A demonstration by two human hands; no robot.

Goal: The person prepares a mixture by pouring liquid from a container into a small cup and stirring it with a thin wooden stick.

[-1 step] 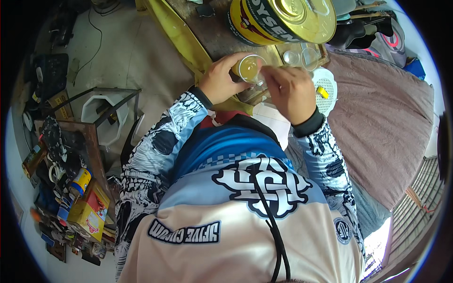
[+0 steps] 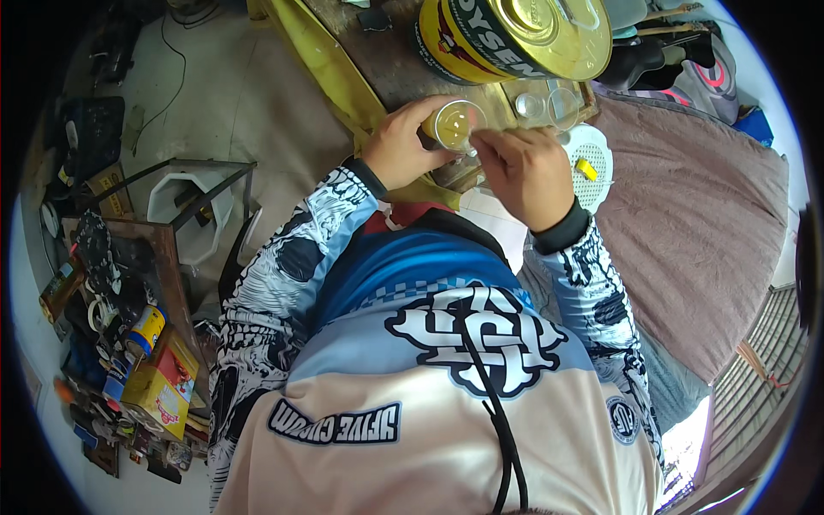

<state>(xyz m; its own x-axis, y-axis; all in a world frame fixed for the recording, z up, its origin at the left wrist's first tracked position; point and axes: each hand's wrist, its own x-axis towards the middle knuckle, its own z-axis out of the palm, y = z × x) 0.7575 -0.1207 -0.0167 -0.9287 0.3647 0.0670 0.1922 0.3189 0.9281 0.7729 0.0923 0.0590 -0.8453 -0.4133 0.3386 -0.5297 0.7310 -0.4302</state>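
Observation:
My left hand (image 2: 402, 148) is wrapped round a clear cup (image 2: 455, 125) that holds a yellowish liquid. Its open top faces up, with small bright glints on the liquid. My right hand (image 2: 525, 167) is closed in a pinch, fingertips at the cup's right rim. Whatever sits between those fingers is too small and hidden to make out. Just beyond, two clear cups, one smaller (image 2: 530, 106) and one larger (image 2: 563, 107), stand near the corner of the wooden table (image 2: 378, 64). A big yellow and black metal can (image 2: 481, 39) rises behind them.
A white perforated stool top (image 2: 594, 193) with a small yellow object (image 2: 586, 169) is right of my right hand. Farther right spreads a brown cloth-covered surface (image 2: 687, 206). At left are a dark metal frame (image 2: 210, 163), a white octagonal object (image 2: 163, 210) and a cluttered shelf with a yellow box (image 2: 159, 390).
My right hand has shifted very slightly at the cup's rim, and its fingers look less blurred. The glints on the liquid differ. My left hand keeps its hold on the cup.

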